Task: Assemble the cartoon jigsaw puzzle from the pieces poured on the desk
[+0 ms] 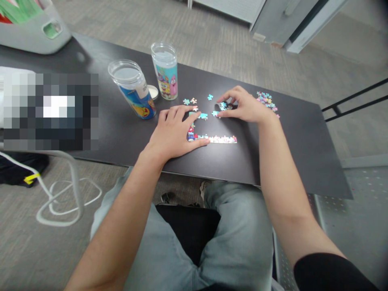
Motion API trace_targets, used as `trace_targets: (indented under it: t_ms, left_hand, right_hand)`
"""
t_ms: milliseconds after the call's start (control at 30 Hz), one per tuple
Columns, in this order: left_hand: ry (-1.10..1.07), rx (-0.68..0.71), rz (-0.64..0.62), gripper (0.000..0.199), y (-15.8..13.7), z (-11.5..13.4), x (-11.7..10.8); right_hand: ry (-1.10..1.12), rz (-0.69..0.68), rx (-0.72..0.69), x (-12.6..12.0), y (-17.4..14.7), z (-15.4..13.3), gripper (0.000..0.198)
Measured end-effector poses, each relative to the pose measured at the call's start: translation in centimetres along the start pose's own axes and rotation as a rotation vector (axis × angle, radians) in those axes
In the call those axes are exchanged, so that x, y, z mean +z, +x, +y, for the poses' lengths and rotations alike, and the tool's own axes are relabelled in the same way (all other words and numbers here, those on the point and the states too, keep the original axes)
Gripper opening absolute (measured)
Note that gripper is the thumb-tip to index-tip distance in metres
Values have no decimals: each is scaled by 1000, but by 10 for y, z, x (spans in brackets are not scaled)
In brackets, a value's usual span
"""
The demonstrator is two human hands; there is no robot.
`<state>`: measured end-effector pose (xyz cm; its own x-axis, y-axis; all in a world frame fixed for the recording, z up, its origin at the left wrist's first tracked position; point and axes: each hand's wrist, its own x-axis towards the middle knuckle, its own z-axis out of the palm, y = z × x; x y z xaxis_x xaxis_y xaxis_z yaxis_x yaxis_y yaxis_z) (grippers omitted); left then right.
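Observation:
My left hand (174, 133) lies spread on the dark table, thumb and fingers around the corner of a partly joined jigsaw puzzle (222, 139). The joined strip runs right from under the thumb, and a short side column shows beside the palm. By my left index fingertip is a light-blue puzzle piece (203, 116). My right hand (242, 106) is curved over the table with thumb and index finger apart. Its thumb tip touches a blue-and-white puzzle piece (215, 114). Another blue piece (223, 106) lies between the fingers, partly hidden.
Two clear-topped cartoon-print tubs, one blue (138, 97) and one turquoise (166, 76), stand left of the pieces, a white lid (153, 92) between them. Loose pieces (186, 102) lie near the left fingers; a puzzle-piece pile (266, 101) is behind the right wrist. A grey bin (36, 36) stands far left.

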<state>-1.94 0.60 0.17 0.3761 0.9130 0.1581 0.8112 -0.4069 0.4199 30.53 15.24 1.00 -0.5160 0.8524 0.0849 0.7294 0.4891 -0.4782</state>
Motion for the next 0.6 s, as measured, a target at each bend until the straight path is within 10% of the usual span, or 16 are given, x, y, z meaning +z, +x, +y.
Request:
trace_targets:
  t_ms: [167,600]
  left_hand:
    - [9,-1,-2,91,0,0,0]
    - [5,-8,-6,93,1,-1,0]
  right_hand:
    - [46,-45,131,-17,-12,20,104]
    - [138,110,160,-9,-9,23,57]
